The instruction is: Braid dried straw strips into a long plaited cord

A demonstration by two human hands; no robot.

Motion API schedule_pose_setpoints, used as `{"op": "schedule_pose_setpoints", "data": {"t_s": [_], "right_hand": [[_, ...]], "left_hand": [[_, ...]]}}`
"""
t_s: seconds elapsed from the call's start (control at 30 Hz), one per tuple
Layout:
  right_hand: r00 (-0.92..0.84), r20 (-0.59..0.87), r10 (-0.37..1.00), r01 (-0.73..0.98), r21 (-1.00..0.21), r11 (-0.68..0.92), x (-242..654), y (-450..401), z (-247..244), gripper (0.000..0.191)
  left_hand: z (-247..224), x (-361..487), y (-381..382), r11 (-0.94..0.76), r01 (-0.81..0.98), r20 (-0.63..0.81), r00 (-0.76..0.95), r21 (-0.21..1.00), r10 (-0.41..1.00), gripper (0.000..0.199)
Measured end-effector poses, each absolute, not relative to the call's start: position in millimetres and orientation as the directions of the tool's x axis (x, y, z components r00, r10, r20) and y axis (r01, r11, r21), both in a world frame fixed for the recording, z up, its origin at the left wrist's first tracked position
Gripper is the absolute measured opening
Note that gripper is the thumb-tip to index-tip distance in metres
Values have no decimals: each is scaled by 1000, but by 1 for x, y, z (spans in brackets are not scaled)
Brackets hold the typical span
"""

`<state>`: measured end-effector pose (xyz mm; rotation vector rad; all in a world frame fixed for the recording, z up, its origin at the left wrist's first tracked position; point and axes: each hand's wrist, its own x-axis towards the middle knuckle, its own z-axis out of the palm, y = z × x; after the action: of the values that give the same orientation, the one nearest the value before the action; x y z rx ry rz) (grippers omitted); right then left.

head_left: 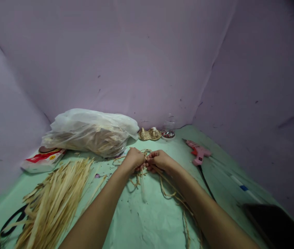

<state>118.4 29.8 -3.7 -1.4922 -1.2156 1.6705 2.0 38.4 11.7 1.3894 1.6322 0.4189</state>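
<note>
Over the middle of the green-covered table (147, 218), my left hand (136, 159) and my right hand (158, 160) meet with curled fingers. Both are closed on a tan twisted cord (171, 194), pinched between the fingertips. From my right hand the cord runs in loose loops under my right forearm towards the near edge. More loops and short ends show behind and below the hands. A pale thin strip (143, 186) hangs down between them. The exact crossing of the strands is hidden by my fingers.
Raffia strips (56, 200) and black scissors (13, 221) lie left, near a red-white packet (44, 160). A plastic bag (92, 133), woven piece (149, 134) and bead container (168, 134) stand behind. At right are a pink glue gun (199, 152) and dark flat object (274, 224).
</note>
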Motion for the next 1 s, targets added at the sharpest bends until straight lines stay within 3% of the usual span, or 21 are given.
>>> {"op": "schedule_pose_setpoints", "data": {"t_s": [0.13, 0.37, 0.57, 0.77, 1.0], "right_hand": [[-173, -422, 890, 191, -901, -390, 118, 30, -4, 16], [-214, -353, 911, 332, -903, -272, 124, 33, -7, 13], [-133, -299, 945, 413, -883, -221, 137, 39, -7, 12], [-157, -203, 966, 604, -794, -69, 136, 37, -9, 19], [-196, -189, 962, 664, -748, -12, 135, 38, -10, 17]], "left_hand": [[16, 2, 36, 389, 504, -473, 44, 771, 880, 21], [11, 3, 35, 349, 512, -393, -24, 785, 919, 22], [9, 1, 37, 360, 505, -409, -14, 784, 912, 15], [6, -2, 40, 377, 450, -440, 41, 810, 897, 13], [4, -2, 41, 345, 474, -413, 44, 810, 910, 13]]}}
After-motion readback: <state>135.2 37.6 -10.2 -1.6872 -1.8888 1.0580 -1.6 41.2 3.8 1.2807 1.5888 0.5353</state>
